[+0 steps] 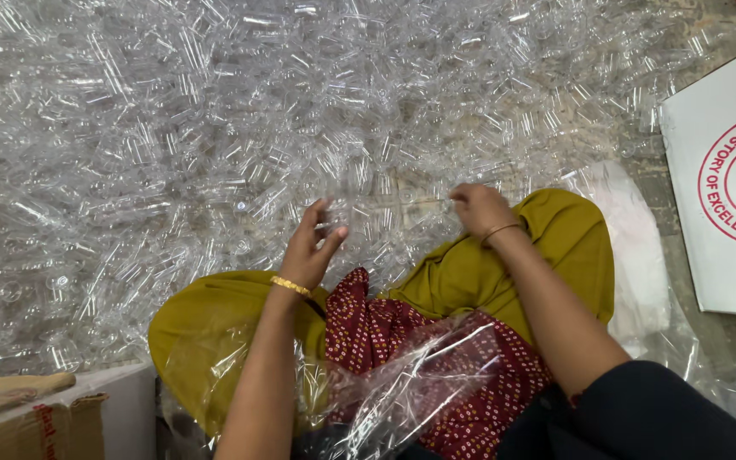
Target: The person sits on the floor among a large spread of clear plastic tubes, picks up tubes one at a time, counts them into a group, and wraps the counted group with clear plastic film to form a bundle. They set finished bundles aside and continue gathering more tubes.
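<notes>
Both hands (pixel 313 247) (pixel 479 209) at a heap of clear plastic pieces (pixel 215 128) over yellow-clad knees (pixel 215 324)

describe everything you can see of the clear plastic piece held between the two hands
The small clear plastic piece is see-through and glossy, so its outline is hard to make out. It is held up between the left hand and right hand, just above the huge heap of clear plastic pieces covering the floor. Its exact shape and parts cannot be told.
</notes>
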